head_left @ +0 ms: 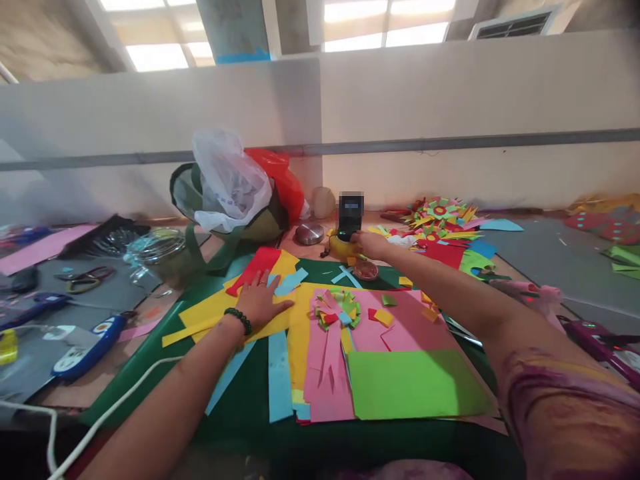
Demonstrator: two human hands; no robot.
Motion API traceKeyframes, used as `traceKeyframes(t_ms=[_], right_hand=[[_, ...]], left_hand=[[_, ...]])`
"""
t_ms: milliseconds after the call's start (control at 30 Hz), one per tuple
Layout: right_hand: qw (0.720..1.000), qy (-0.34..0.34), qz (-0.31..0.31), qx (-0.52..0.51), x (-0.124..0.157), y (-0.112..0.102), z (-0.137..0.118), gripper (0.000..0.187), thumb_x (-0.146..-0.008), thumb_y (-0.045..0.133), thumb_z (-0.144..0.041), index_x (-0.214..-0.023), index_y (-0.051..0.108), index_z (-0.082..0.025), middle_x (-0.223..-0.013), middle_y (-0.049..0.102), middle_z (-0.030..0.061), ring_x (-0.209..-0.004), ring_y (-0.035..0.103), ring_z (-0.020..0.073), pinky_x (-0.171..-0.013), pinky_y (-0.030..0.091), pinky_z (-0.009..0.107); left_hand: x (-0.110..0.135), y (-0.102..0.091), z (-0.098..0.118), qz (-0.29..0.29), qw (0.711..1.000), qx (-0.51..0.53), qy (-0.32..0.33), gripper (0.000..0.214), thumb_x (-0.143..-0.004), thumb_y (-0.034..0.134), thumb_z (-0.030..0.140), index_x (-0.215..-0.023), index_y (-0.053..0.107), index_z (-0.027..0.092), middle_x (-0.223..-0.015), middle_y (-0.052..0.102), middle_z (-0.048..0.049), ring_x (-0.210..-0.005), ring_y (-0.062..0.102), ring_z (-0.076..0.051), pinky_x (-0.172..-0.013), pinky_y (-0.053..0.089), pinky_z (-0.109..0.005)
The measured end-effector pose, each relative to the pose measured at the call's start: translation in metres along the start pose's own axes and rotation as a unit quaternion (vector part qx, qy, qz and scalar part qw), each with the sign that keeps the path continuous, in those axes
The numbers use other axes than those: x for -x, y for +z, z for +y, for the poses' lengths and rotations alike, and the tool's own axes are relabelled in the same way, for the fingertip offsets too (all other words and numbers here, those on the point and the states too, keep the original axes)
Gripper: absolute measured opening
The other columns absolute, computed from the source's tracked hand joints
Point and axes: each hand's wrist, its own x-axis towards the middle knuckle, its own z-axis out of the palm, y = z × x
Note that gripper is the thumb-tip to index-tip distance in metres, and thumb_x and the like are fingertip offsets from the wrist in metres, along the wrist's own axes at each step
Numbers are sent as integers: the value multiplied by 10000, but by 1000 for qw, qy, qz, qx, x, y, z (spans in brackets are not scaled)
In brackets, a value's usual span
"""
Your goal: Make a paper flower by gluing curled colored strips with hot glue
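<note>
My left hand (261, 305), with a bead bracelet at the wrist, lies flat and open on yellow paper (200, 313), beside red paper (255, 267) and blue paper (291, 283). Farther back, my right hand (371, 245) reaches to the lower edge of an upright dark phone (351, 215). Its fingers are partly hidden, so whether they grip is unclear. Below the phone is a round yellow object (342, 248). Between my arms, a round, colourful paper rosette (339, 311) with pink tails rests on pink paper (375, 337). Green paper (420, 383) overlaps the pink sheet's front.
A bag (250, 230) with a white plastic bag (230, 177) stands at back left. Left are a glass jar (160, 250), scissors (89, 280) and a blue-white device (90, 347). More paper rosettes (440, 213) lie at back right; a glue gun (535, 293) is right.
</note>
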Motion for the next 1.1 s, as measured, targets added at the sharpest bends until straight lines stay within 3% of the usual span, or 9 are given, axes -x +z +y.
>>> traceKeyframes(t_ms=[233, 367, 500, 567, 633, 733, 833, 933, 1100], right_hand=[[1000, 21, -8, -13, 10, -11, -5, 409, -929, 550, -343, -1292, 593, -158, -1202, 683, 159, -999, 659, 287, -736, 445, 298], [1000, 22, 1, -16, 16, -11, -10, 420, -926, 546, -284, -1324, 579, -154, -1251, 645, 157, -1015, 650, 280, -780, 459, 306], [999, 23, 44, -16, 25, -10, -22, 461, -911, 560, -262, -1360, 541, -157, -1367, 551, 167, -1064, 630, 284, -837, 474, 329], [996, 17, 84, -23, 34, -15, -32, 401, -944, 509, -267, -1325, 573, -159, -1359, 552, 157, -1082, 621, 275, -868, 474, 336], [993, -4, 114, -32, 48, -25, -43, 347, -982, 430, -241, -1250, 631, -150, -1298, 594, 149, -1093, 613, 258, -907, 467, 336], [991, -46, 116, -38, 80, -47, -58, 380, -1002, 365, -210, -1255, 635, -122, -1317, 593, 161, -1184, 567, 264, -1001, 432, 366], [994, -43, 88, -44, 127, -58, -68, 454, -1009, 368, -294, -1383, 544, -106, -1447, 504, 181, -1311, 482, 318, -1074, 390, 447], [997, -37, 19, -58, 181, -40, -74, 596, -978, 440, -461, -1456, 475, -106, -1524, 424, 205, -1405, 385, 368, -1120, 349, 520], [991, -39, -60, -113, 242, 27, -78, 820, -905, 455, -681, -1496, 429, -114, -1552, 372, 240, -1437, 355, 378, -1130, 356, 550]], left_hand=[[-10, 6, -20, 144, 986, 66, -42, 418, -927, 445, 268, -1293, 593, 131, -1215, 686, -177, -1149, 616, -316, -957, 464, -412], [-8, -6, -43, 178, 972, 89, -125, 451, -954, 314, 238, -1313, 564, 130, -1245, 662, -190, -1128, 626, -326, -907, 490, -425], [1, -12, -53, 228, 948, 116, -188, 595, -910, 457, 318, -1469, 407, 117, -1371, 563, -229, -1250, 541, -370, -990, 454, -479], [2, -9, -44, 264, 948, 100, -147, 688, -908, 491, 359, -1527, 316, 116, -1506, 421, -247, -1391, 395, -387, -1098, 347, -538], [0, -2, -27, 266, 960, 80, -40, 656, -947, 427, 398, -1544, 302, 155, -1612, 269, -205, -1493, 222, -361, -1165, 220, -570], [-6, 15, -1, 130, 979, 75, 140, 600, -990, 305, 421, -1547, 311, 198, -1654, 196, -146, -1526, 146, -312, -1174, 200, -565], [-9, 29, 13, 18, 975, 60, 213, 638, -988, 278, 501, -1556, 290, 212, -1646, 216, -141, -1521, 174, -307, -1171, 203, -571], [-9, 28, 14, 16, 975, 52, 215, 645, -986, 254, 525, -1545, 317, 209, -1638, 230, -151, -1513, 208, -306, -1167, 198, -582], [-6, 7, 31, 58, 972, 79, 215, 680, -984, 246, 543, -1554, 285, 173, -1642, 209, -149, -1525, 163, -281, -1186, 197, -545]])
